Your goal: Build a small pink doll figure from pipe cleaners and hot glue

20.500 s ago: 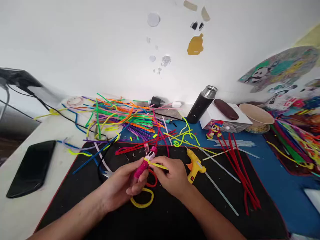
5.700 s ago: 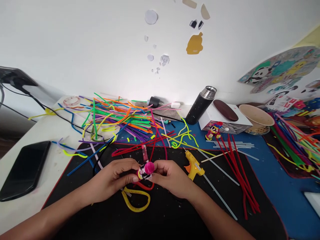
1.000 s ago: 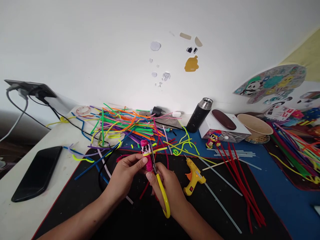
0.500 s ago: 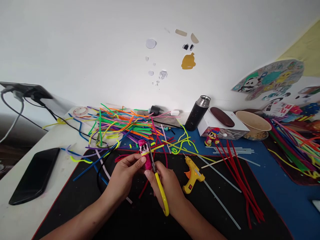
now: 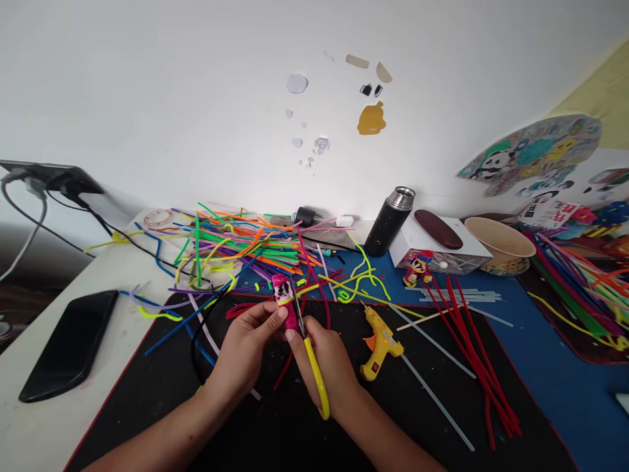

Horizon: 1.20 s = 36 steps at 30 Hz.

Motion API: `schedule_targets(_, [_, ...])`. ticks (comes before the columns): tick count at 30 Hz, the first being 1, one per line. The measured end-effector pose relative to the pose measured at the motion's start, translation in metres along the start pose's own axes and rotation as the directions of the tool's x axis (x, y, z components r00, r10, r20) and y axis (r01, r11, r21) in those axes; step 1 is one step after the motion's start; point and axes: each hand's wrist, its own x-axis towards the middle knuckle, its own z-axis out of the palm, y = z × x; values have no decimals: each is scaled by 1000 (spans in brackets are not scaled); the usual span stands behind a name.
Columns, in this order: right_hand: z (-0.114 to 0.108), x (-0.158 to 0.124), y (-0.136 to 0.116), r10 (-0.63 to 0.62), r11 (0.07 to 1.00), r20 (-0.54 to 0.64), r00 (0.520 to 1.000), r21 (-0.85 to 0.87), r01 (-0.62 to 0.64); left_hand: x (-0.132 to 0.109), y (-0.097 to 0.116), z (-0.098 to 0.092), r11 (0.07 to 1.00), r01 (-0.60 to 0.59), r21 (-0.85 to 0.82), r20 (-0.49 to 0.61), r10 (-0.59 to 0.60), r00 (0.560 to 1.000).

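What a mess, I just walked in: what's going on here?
A person's left hand holds a small pink figure upright above the black mat. The right hand holds yellow scissors, blades against the figure. A glue gun lies on the mat to the right, and a heap of coloured wires sits behind.

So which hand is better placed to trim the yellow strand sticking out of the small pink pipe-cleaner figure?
Right, probably. The right hand grips the yellow-handled scissors, blades up beside the small pink pipe-cleaner figure near its yellow strand. The left hand is occupied pinching the figure upright.
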Motion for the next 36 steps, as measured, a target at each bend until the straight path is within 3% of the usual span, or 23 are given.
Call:
schedule_targets(6, [3, -3, 3, -36, 995, -28, 999, 97, 38, -1, 7, 1, 1000, -15, 5, 3, 15, 1000])
schedule_targets(11, [-3, -3, 13, 22, 979, -3, 1000, 204, -21, -1, 19, -7, 999, -22, -35, -3, 22, 1000])
schedule_targets(15, [-9, -5, 12, 26, 996, 108, 994, 87, -35, -2, 28, -19, 997, -25, -66, 38, 28, 999])
schedule_targets(19, [-9, -5, 2, 64, 987, 198, 978, -160, -32, -4, 37, -27, 994, -38, -103, 96, 48, 994])
schedule_targets(23, [-9, -3, -10, 28, 937, 293, 956, -342, 78, -8, 45, -28, 991, -24, -132, 158, 45, 986])
schedule_targets(27, [-14, -4, -21, -33, 883, 414, 910, -415, 221, -12, 48, -28, 989, 20, -148, 189, 8, 982])
schedule_targets(29, [-17, -6, -24, -67, 884, 431, 900, -392, 254, -12, 47, -29, 989, 46, -143, 195, -18, 981])
schedule_targets(32, [-20, -6, -23, -121, 914, 369, 921, -321, 249, -11, 43, -30, 990, 57, -126, 184, -33, 982])
schedule_targets(36, [-22, -3, -18, -92, 993, 238, 967, -45, 105, -12, 38, -31, 997, 52, -65, 204, -38, 978])
